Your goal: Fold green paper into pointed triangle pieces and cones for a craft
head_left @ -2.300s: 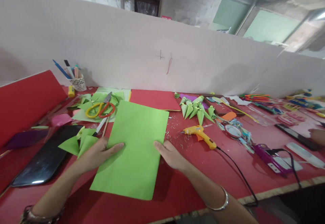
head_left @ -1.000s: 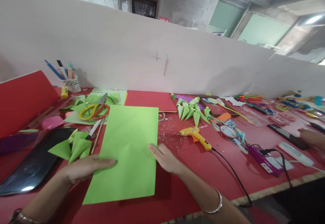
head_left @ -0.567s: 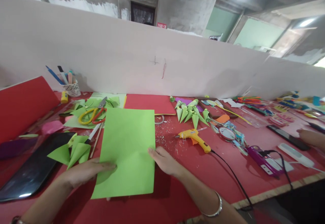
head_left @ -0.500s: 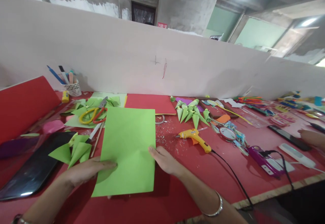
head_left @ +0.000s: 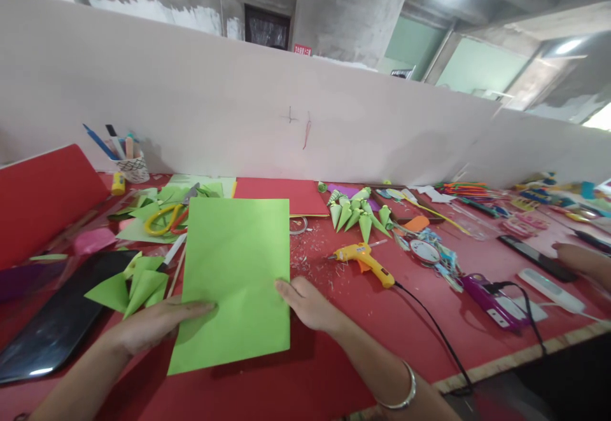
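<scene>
A sheet of light green paper [head_left: 233, 262] is held up above the red tabletop, its face toward me. My left hand [head_left: 157, 322] grips its lower left edge, thumb on the front and fingers hidden behind. On the right edge, my right hand [head_left: 305, 300] pinches the sheet with the thumb in front. Beside my left hand lies a bundle of folded green paper [head_left: 140, 287]. Scissors with yellow and red handles [head_left: 162, 219] rest behind the sheet, partly covered by it. To the right of my right hand is a yellow glue gun [head_left: 365, 261].
Several green paper cones [head_left: 356, 214] sit near the wall. A purple power strip [head_left: 494, 303] with a black cord is on the right, near a remote control [head_left: 534, 257]. Far left stand a pen cup [head_left: 133, 168] and a black tray-like object [head_left: 57, 319]. Another person's hand [head_left: 582, 262] shows at right.
The green sheet and both hands have shifted slightly left in view, and the camera view has turned a little. Both hands keep their hold on the sheet.
</scene>
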Motion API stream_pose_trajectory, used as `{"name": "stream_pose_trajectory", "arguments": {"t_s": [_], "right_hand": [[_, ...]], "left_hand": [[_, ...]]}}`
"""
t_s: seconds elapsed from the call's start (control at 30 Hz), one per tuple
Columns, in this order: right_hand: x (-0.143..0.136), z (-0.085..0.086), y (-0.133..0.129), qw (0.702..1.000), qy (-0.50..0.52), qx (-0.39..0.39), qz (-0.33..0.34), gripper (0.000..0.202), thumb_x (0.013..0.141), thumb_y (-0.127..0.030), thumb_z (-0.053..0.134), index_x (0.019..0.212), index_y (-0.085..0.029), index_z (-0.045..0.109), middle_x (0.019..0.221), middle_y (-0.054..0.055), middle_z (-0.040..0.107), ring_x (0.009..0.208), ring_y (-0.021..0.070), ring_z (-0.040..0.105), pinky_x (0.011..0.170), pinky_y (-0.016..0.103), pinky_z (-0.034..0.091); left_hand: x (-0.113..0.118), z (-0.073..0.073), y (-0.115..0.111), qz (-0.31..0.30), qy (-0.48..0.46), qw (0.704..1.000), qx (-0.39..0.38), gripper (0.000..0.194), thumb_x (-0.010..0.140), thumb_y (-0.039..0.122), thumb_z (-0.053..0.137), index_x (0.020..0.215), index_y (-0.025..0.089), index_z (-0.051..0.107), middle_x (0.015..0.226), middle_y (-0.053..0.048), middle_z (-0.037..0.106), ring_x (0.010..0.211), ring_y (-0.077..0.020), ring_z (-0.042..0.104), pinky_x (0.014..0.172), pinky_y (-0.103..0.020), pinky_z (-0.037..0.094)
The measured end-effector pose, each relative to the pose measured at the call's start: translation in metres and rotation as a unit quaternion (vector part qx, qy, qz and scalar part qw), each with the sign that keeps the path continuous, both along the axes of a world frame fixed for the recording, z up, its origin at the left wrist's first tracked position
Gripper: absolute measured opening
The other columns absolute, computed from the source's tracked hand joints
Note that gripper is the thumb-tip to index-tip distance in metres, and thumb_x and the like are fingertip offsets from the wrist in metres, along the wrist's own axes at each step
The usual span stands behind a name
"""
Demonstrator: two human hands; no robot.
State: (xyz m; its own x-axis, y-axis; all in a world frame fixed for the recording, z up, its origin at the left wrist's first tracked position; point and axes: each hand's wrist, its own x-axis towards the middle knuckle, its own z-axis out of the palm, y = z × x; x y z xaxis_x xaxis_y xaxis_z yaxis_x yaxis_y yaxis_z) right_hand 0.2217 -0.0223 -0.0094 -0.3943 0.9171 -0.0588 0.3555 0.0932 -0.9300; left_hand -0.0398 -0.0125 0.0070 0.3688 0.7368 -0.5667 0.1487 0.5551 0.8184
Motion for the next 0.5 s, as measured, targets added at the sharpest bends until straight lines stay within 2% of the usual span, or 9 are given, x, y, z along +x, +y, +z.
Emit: {"name": "stream_pose_trajectory", "arguments": {"t_s": [0.17, 0.3, 0.5], "right_hand": [[0.0, -0.001, -0.002, 0.999, 0.024, -0.024, 0.001, 0.048, 0.079, -0.06, 0.033, 0.055, -0.018, 0.033, 0.054, -0.005, 0.026, 0.052, 0.0073, 0.026, 0.047, 0.021, 0.022], [0.0, -0.005, -0.003, 0.997, 0.039, -0.051, 0.038, 0.047, 0.08, -0.058, 0.034, 0.055, -0.018, 0.035, 0.053, -0.005, 0.028, 0.051, 0.0076, 0.027, 0.047, 0.021, 0.023], [-0.001, -0.001, 0.0, 0.999, 0.043, -0.009, 0.03, 0.044, 0.083, -0.05, 0.034, 0.053, -0.018, 0.031, 0.053, -0.005, 0.024, 0.05, 0.0066, 0.023, 0.046, 0.021, 0.019]], "left_hand": [[0.005, 0.005, 0.0, 0.022, -0.029, 0.999, -0.016, 0.024, 0.062, 0.037, 0.068, 0.076, 0.017, 0.072, 0.086, -0.01, 0.071, 0.088, -0.0317, 0.063, 0.085, -0.043, 0.046], [0.007, 0.011, 0.001, 0.039, -0.029, 0.999, -0.019, 0.023, 0.06, 0.033, 0.069, 0.074, 0.014, 0.072, 0.08, -0.01, 0.072, 0.085, -0.0286, 0.065, 0.081, -0.036, 0.049], [0.011, 0.026, -0.002, 0.076, -0.03, 0.996, -0.027, 0.031, 0.056, 0.033, 0.071, 0.075, 0.009, 0.069, 0.076, -0.007, 0.072, 0.076, -0.0258, 0.067, 0.08, -0.037, 0.049]]}}
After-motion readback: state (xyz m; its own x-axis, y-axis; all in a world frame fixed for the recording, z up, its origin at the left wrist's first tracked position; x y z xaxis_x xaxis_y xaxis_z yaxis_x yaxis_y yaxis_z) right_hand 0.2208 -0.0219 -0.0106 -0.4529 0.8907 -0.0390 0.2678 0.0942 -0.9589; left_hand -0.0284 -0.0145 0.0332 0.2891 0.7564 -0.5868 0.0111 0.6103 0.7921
